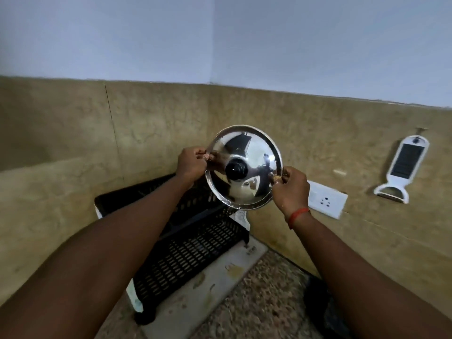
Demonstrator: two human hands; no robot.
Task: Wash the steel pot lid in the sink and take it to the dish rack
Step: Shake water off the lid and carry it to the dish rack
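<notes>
A round steel pot lid [254, 152] with a black knob in its middle is held upright in the air, its shiny top facing me. My left hand [192, 163] pinches its left rim. My right hand [292, 188] pinches the rim at the lower right. Below the lid stands the black perforated dish rack [186, 245] on a white tray [208, 292], in the corner of the counter. The lid hangs above the rack's far right end without touching it. The sink is out of view.
Tan tiled walls meet in a corner behind the rack. A white wall socket [326, 199] sits just right of my right hand. A white solar lamp [403, 167] hangs on the wall further right. The speckled counter [264, 307] runs along the front right, with a dark object [320, 307] near the wall.
</notes>
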